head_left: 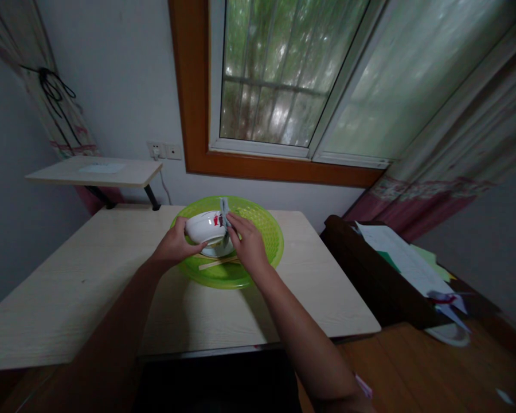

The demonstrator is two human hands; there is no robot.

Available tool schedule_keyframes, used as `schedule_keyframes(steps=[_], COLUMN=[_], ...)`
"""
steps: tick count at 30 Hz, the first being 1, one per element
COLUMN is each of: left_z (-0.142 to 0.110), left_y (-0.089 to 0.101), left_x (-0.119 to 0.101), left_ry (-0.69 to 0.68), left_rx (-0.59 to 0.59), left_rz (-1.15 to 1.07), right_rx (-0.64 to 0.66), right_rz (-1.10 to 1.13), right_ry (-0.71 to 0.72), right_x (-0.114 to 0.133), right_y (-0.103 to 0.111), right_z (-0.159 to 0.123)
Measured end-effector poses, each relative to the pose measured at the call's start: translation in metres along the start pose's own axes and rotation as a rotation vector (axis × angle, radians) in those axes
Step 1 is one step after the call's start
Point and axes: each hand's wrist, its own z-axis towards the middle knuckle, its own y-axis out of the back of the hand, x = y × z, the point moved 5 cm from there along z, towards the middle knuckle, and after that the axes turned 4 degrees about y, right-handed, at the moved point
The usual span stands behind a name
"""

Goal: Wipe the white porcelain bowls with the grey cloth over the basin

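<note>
A white bowl (204, 227) with a red mark on its side is tipped over sideways above a green plastic basket (272, 229). My left hand (175, 245) grips the bowl from its left side, thumb along the lower edge. My right hand (248, 241) is closed on a grey-blue cloth (224, 207), which it presses against the bowl's right side. Under the bowl, a second white dish (218, 250) sits in the basket, partly hidden. Pale chopsticks (210, 264) lie in front of that dish, their right ends near my right wrist.
The basket stands on a light wooden table (309, 287). A small raised shelf (133, 171) with a paper on it is at the back left. Right of the table, a dark brown box-like piece (352, 258) carries papers (406, 261). A window (279, 74) is behind.
</note>
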Motion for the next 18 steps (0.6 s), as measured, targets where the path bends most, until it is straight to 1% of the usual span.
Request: schedule_keyframes(steps=[2, 4, 6, 8, 9, 11, 15, 18], left_z=[0.0, -0.001, -0.001, -0.001, -0.001, -0.001, 0.001, 0.002], left_y=[0.001, 0.002, 0.003, 0.003, 0.003, 0.003, 0.003, 0.001], left_x=[-0.001, -0.004, -0.006, -0.007, -0.007, -0.004, 0.003, 0.008], left_ry=[0.008, 0.011, 0.006, 0.001, 0.002, 0.018, 0.06, 0.099], left_rx=[-0.002, 0.006, 0.019, 0.022, 0.022, 0.013, 0.03, 0.078], left_rz=[-0.013, -0.025, -0.038, -0.047, -0.049, -0.051, -0.108, -0.183], right_rx=[0.03, 0.1, 0.178, 0.218, 0.214, 0.165, 0.032, 0.012], right_rz=[-0.026, -0.03, -0.027, -0.025, -0.022, -0.017, 0.01, 0.066], right_ry=[0.135, 0.246, 0.305, 0.32, 0.314, 0.267, 0.072, -0.038], right_x=[0.016, 0.03, 0.039, 0.041, 0.04, 0.032, 0.004, -0.012], right_y=[-0.001, -0.003, -0.006, -0.007, -0.007, -0.006, -0.004, -0.006], right_z=[0.001, 0.0, -0.001, -0.002, -0.001, 0.0, 0.001, 0.0])
